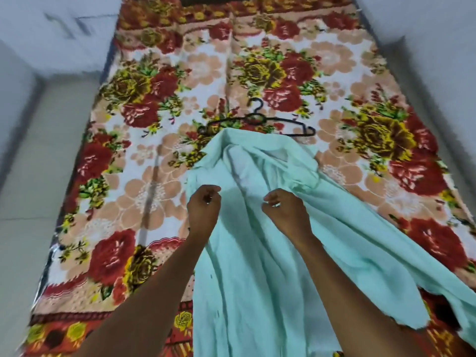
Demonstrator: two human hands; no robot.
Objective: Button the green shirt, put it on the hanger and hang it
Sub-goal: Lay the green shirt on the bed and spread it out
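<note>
A pale green shirt (257,266) is seen spread lengthwise on a bed covered by a floral blanket (154,104) in red, yellow and peach. The collar end is turned toward the far side of the bed, and the hem end runs off the near edge of the view. The front is seen open near the collar, where a whiter inner layer is exposed. One sleeve is thrown out to the right across the blanket.

A black plastic hanger (257,119) is laid flat on the blanket just beyond the collar, its hook pointing away; its lower bar is partly covered by the collar's edge.

The left hand (204,210) is held over the left front edge of the shirt, fingers curled inward as if fabric is pinched, though the contact is blurred. The right hand (286,212) is held over the right front edge, fingers likewise curled; whether cloth is actually gripped cannot be told. The two hands are kept near each other, apart by a strip of shirt.

Pale walls (425,34) are seen on both sides of the bed.
</note>
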